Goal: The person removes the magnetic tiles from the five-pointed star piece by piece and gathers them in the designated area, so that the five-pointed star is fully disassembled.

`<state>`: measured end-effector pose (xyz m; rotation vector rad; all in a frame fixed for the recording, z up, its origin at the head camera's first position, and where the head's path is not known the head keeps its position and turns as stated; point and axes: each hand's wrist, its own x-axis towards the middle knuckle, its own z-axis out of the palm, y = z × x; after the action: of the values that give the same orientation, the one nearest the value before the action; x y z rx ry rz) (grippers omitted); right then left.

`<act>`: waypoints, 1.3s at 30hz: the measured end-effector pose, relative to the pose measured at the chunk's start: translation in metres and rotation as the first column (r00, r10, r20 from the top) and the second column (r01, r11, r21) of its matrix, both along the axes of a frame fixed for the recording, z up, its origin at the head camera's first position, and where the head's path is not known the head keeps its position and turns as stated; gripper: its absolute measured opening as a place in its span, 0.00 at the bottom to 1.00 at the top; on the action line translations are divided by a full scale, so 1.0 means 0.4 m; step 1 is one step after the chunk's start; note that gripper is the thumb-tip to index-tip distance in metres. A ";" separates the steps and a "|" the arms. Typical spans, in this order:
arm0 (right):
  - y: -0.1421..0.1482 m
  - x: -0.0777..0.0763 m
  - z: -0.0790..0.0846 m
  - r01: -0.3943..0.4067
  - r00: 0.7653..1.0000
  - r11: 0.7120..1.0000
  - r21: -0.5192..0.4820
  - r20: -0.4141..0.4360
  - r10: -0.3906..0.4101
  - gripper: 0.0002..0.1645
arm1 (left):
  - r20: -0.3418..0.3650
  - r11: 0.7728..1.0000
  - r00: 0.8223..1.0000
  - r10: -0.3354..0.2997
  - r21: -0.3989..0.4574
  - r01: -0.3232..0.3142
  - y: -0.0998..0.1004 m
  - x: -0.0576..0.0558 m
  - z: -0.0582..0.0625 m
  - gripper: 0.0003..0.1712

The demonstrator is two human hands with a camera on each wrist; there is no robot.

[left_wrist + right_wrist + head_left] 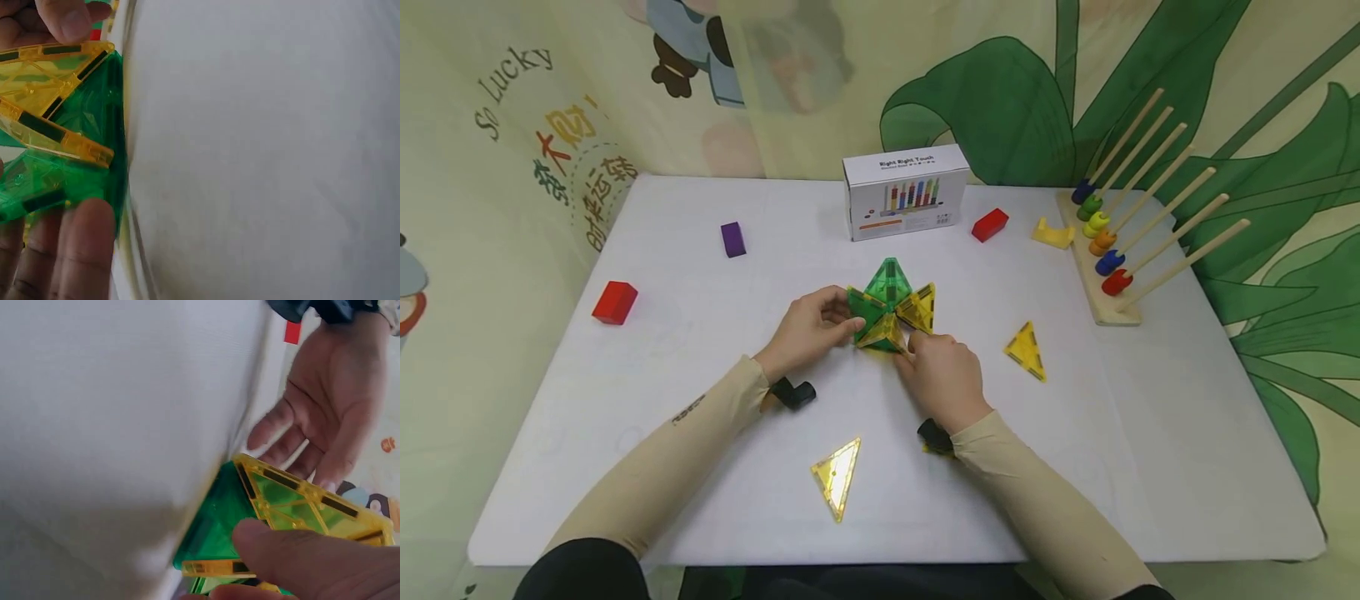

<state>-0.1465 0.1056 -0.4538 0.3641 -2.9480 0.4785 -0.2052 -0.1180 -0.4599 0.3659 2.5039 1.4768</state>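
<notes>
A star-like build of see-through green and yellow triangular magnetic tiles [889, 304] stands mid-table in the head view, its points spread outward. At its left side, my left hand [816, 323] holds a green part, thumb in front and fingers partly hidden behind it. From the near right, my right hand [946, 377] pinches a yellow tile on the build. In the right wrist view, the right thumb [256, 540] lies over the green and yellow faces, with the left hand [334, 403] across from it. The left wrist view shows left fingers [90, 250] against a green tile.
Loose yellow triangular tiles lie to the right [1027, 351] and in front [837, 479]. Behind stand a white box [906, 193] and, at right, a wooden peg stand [1097, 283] with coloured beads. Red blocks [614, 302], a purple block [733, 239] and a yellow arch [1052, 234] lie about.
</notes>
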 end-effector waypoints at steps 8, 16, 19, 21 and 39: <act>0.028 -0.007 0.020 0.009 0.999 0.999 -0.054 0.050 -0.006 0.19 | -0.290 0.968 0.957 0.006 -0.238 -0.078 -0.041 0.029 0.028 0.39; 0.015 -0.020 0.017 -0.035 0.999 0.999 -0.039 -0.006 0.035 0.20 | -0.574 0.779 0.666 -0.476 -0.627 0.017 0.000 0.004 0.078 0.47; 0.003 -0.020 0.013 -0.035 0.999 0.999 -0.031 -0.030 0.034 0.19 | -0.535 0.706 0.617 -0.577 -0.707 0.047 0.027 -0.009 0.080 0.40; -0.004 -0.021 0.011 -0.032 0.999 0.999 -0.031 -0.044 0.031 0.18 | -0.521 0.681 0.599 -0.608 -0.731 0.055 0.037 -0.018 0.075 0.37; -0.003 -0.008 0.001 -0.064 0.992 0.998 0.005 -0.108 0.064 0.11 | -0.550 0.702 0.560 -0.619 -0.708 0.081 0.034 -0.036 0.063 0.35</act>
<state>-0.1495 0.1046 -0.4534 0.4702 -2.8395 0.4488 -0.2195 -0.1045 -0.4346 1.5636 2.9947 0.2185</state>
